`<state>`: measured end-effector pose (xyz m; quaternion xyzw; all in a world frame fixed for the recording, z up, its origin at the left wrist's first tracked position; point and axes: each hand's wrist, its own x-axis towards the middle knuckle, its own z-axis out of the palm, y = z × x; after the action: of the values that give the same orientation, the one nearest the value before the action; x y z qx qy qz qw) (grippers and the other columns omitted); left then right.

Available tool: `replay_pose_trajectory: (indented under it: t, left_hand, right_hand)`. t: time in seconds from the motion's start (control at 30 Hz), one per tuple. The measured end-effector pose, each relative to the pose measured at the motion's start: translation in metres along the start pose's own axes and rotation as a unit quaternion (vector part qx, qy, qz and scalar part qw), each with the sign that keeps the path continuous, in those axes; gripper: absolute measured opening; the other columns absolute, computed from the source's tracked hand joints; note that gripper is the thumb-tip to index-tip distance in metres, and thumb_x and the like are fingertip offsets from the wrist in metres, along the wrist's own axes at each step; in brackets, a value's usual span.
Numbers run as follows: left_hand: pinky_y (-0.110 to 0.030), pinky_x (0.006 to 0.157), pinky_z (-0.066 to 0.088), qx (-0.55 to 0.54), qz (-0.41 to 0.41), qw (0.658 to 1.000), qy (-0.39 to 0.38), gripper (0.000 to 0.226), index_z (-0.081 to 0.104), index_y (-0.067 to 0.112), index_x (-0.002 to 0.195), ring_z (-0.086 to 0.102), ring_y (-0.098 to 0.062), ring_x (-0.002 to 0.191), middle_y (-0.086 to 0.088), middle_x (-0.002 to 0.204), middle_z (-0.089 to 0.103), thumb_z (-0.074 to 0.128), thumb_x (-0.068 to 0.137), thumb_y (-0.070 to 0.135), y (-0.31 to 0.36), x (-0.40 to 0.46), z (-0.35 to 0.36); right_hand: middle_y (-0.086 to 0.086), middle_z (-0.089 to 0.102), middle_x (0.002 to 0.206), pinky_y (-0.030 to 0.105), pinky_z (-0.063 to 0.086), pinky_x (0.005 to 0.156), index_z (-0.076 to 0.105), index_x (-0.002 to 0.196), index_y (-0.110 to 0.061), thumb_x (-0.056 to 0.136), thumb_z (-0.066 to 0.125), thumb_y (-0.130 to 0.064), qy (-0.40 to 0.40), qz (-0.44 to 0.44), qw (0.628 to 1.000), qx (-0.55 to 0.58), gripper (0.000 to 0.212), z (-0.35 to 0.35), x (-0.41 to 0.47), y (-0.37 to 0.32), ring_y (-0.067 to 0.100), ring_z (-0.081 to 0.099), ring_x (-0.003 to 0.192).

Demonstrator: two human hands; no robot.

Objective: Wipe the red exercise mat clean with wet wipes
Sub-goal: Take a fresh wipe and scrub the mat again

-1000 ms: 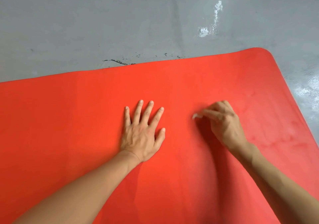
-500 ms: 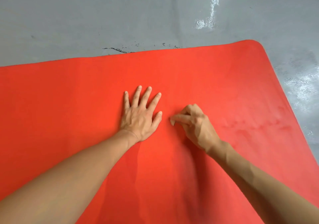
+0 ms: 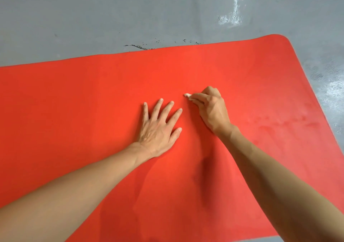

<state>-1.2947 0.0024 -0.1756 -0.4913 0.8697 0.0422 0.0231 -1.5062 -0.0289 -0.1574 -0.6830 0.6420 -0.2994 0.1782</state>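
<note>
The red exercise mat (image 3: pixel 74 102) lies flat on the floor and fills most of the view. My left hand (image 3: pixel 158 128) rests flat on the mat near its middle, fingers spread. Just to its right, my right hand (image 3: pixel 212 109) is curled around a small wadded white wet wipe (image 3: pixel 187 95) and presses it onto the mat. Only the wipe's tip shows past the fingers. Damp, paler streaks mark the mat's right part (image 3: pixel 290 124).
Grey concrete floor (image 3: pixel 130 14) surrounds the mat, with a white scuff (image 3: pixel 232 14) at the back right and dark specks (image 3: pixel 141 46) along the mat's far edge. The mat's rounded far right corner (image 3: pixel 283 38) is in view.
My right hand with the wipe slid left across the mat toward my left hand, then moved slightly away from me. My left hand stayed flat in place.
</note>
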Motion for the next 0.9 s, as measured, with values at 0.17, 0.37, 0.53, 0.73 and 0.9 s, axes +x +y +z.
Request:
replay_pose_trajectory:
  t: [0.17, 0.37, 0.53, 0.73, 0.9]
  left_hand:
    - [-0.076, 0.118, 0.013, 0.012, 0.054, 0.998, 0.006, 0.069, 0.034, 0.028, 0.162, 0.016, -0.039, 0.158, -0.005, 0.17, 0.028, 0.03, 0.101, 0.059, 0.011, -0.037, -0.001]
    - [-0.075, 0.119, 0.015, 0.019, 0.086, 0.996, 0.003, 0.068, 0.038, 0.025, 0.161, 0.019, -0.039, 0.158, -0.008, 0.168, 0.032, 0.033, 0.102, 0.057, 0.027, -0.07, 0.007]
    - [-0.073, 0.119, 0.017, 0.019, 0.085, 0.996, -0.007, 0.069, 0.039, 0.024, 0.161, 0.019, -0.038, 0.158, -0.008, 0.167, 0.034, 0.034, 0.101, 0.059, 0.033, -0.076, 0.003]
    - [-0.074, 0.118, 0.019, 0.02, 0.129, 0.991, -0.002, 0.069, 0.041, 0.024, 0.16, 0.021, -0.039, 0.157, -0.01, 0.166, 0.035, 0.039, 0.1, 0.059, 0.033, -0.1, 0.002]
    - [-0.073, 0.118, 0.021, 0.014, 0.135, 0.991, 0.002, 0.068, 0.042, 0.023, 0.159, 0.022, -0.04, 0.157, -0.012, 0.167, 0.034, 0.042, 0.1, 0.057, 0.038, -0.119, 0.007]
  right_hand:
    - [-0.006, 0.053, 0.09, 0.024, 0.045, 0.078, 0.074, 0.125, -0.031, 0.098, 0.07, -0.011, -0.13, -0.142, 0.981, 0.022, 0.033, -0.028, -0.089, 0.004, 0.016, 0.051, 0.081]
    - [-0.003, 0.059, 0.093, 0.027, 0.048, 0.079, 0.077, 0.118, -0.025, 0.094, 0.069, 0.001, -0.196, -0.233, 0.953, -0.005, 0.036, -0.042, -0.109, 0.007, 0.017, 0.053, 0.083]
    - [0.0, 0.063, 0.094, 0.042, 0.051, 0.087, 0.081, 0.104, -0.028, 0.097, 0.068, -0.021, -0.032, -0.057, 0.998, -0.011, 0.017, -0.027, -0.059, 0.001, 0.022, 0.058, 0.09]
    - [-0.002, 0.062, 0.098, 0.025, 0.048, 0.084, 0.076, 0.122, -0.023, 0.101, 0.064, -0.007, -0.149, -0.164, 0.975, 0.031, 0.029, -0.041, -0.142, -0.008, 0.016, 0.057, 0.087]
    - [0.001, 0.061, 0.105, 0.021, 0.046, 0.087, 0.072, 0.129, -0.02, 0.099, 0.056, -0.004, -0.276, -0.254, 0.926, 0.032, 0.037, -0.063, -0.197, -0.005, 0.018, 0.057, 0.091]
